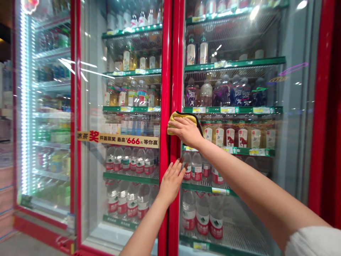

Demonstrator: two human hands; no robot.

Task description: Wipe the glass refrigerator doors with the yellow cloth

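Observation:
My right hand (186, 132) presses a yellow cloth with a black edge (172, 128) against the red door frame (176, 85) of a glass-fronted drinks fridge. Part of the cloth reaches over the glass beside the frame. Lower down, my left hand (170, 181) rests on the red frame where the two doors meet, its fingers stretched out and holding nothing. Behind the right door glass stand shelves of bottles, among them tea bottles (242, 134) near my right hand and water bottles (196, 167) near my left.
A printed promotional strip (119, 138) runs across the left door. Further left stands another lit fridge (50, 142) with drinks on its shelves. Lights reflect in the glass. Large water bottles (202, 217) fill part of the lower shelf.

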